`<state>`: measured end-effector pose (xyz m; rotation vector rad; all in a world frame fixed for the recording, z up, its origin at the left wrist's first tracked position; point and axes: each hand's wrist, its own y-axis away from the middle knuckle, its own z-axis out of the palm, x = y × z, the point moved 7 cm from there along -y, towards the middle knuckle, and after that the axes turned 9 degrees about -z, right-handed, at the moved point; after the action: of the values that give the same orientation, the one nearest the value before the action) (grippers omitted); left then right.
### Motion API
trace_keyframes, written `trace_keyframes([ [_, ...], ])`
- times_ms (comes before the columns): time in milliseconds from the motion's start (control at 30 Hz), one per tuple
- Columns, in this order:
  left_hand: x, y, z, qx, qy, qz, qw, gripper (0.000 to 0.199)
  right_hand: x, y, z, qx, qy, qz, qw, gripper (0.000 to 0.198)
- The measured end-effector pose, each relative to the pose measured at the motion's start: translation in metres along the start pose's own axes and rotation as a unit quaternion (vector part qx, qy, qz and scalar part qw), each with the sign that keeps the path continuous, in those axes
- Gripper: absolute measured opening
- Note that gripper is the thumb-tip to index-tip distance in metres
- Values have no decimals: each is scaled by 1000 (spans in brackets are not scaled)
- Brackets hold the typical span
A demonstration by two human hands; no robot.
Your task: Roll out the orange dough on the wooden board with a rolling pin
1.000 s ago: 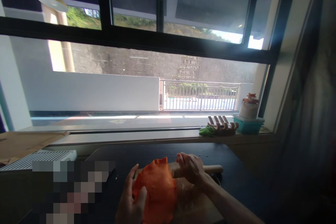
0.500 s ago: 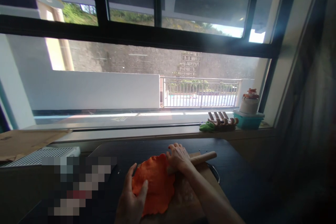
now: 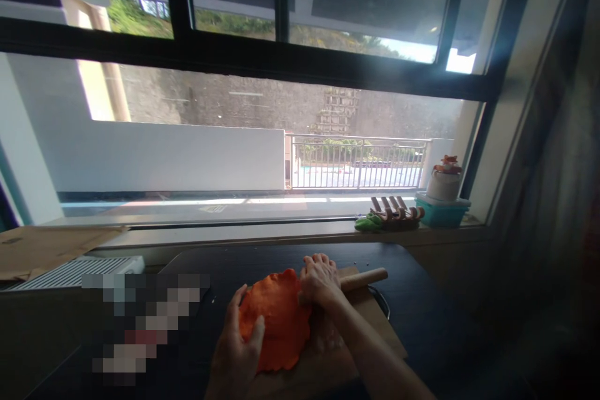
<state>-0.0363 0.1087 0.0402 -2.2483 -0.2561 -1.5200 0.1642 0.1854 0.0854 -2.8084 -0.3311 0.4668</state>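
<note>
A flat orange sheet of dough or modelling clay (image 3: 281,325) with a wavy edge lies on a brown board (image 3: 375,325). My left hand (image 3: 239,331) grips its left side, thumb on top and fingers around the outer edge; the fingertips are partly hidden. My right hand (image 3: 321,278) is at the sheet's upper right edge, over a wooden rolling pin (image 3: 365,279). That hand covers the pin's left end, while the right end sticks out past the wrist. Its fingers are bent forward around the pin.
The dark table (image 3: 210,259) ends at a window sill. On the sill stand a teal box (image 3: 443,211) with a pot (image 3: 444,184) on it, a slatted wooden object (image 3: 398,212) and a green item (image 3: 368,222). Cardboard (image 3: 51,250) lies left; a blurred patch hides part of the table.
The sheet's upper right edge now reaches closer to my right hand, and the pin's left end has gone out of sight beneath it. My left hand stays at the sheet's edge.
</note>
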Motion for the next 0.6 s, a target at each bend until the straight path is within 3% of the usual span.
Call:
trace_keyframes([
  [100, -4, -3, 0, -12, 7, 7, 1000, 62, 0, -4, 1, -5, -2, 9, 1000, 33],
  [367, 5, 4, 3, -3, 25, 0, 1000, 62, 1, 66, 3, 73, 0, -11, 997, 38],
  [467, 5, 2, 2, -4, 25, -6, 1000, 63, 2, 50, 4, 58, 0, -7, 998, 36],
  [600, 0, 0, 3, -9, 26, -11, 1000, 62, 3, 3, 8, 0, 6, 10, 1000, 33],
])
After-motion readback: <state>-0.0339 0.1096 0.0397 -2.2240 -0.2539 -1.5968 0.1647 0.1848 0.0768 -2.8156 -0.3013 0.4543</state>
